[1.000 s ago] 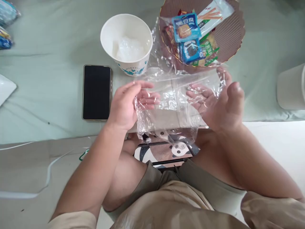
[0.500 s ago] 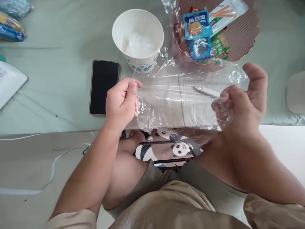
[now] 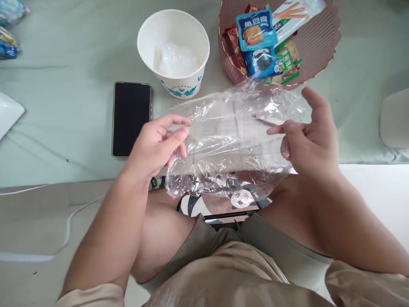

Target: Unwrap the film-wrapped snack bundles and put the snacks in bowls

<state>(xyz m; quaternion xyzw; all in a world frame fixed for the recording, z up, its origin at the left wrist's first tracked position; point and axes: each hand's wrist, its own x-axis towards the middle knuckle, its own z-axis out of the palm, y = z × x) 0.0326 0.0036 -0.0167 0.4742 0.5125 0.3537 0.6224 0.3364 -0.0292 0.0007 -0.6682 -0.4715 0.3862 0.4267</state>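
A sheet of clear crinkled plastic film (image 3: 217,145) spans the space between my hands, above the table's front edge. My left hand (image 3: 159,143) has its thumb and fingertips closed about the film's left side. On the other side, my right hand (image 3: 311,136) pinches the film between thumb and fingers, with one finger raised off it. Under the film's right part lies a slim, pale knife-like tool (image 3: 266,120), partly hidden by the film and my fingers. A white paper bucket (image 3: 183,85) with blue print stands behind, crumpled clear plastic (image 3: 177,59) inside.
A pink ribbed bowl (image 3: 322,59) with several snack packets (image 3: 257,30) stands at the back right. Left of the bucket lies a black phone (image 3: 131,119). A pale container (image 3: 394,119) is at the right edge, more packets (image 3: 8,42) at far left.
The film has slackened and dropped lower over the table's front edge, away from the bowl. My hands have shifted left, and the left fingers have loosened apart a little.
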